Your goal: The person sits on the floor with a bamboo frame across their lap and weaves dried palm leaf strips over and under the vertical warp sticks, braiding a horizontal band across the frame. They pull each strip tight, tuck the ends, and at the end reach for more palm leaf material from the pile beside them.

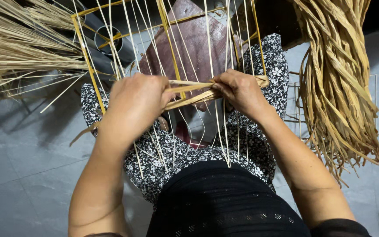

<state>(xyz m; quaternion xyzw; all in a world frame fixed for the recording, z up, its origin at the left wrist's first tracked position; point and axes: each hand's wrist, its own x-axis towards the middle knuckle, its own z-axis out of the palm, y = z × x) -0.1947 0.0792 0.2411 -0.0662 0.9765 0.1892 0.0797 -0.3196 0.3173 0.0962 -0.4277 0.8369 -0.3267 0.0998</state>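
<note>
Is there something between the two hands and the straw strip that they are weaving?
No. The left hand and right hand both grip the straw strip directly; only thin upright strands cross it between them.

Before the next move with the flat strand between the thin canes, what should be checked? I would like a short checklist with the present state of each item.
1. Left hand grips the strand: ok, fingers closed on its left end.
2. Right hand grips the strand: ok, closed on its right part.
3. Strand runs straight across the canes: ok, nearly level between the hands.
4. Strand passes over and under in the right order: cannot tell, the hands hide the crossings.
5. Frame is steady on the lap: cannot tell.
6. Spare fibre bundle is near: ok, it hangs at the right.
</note>
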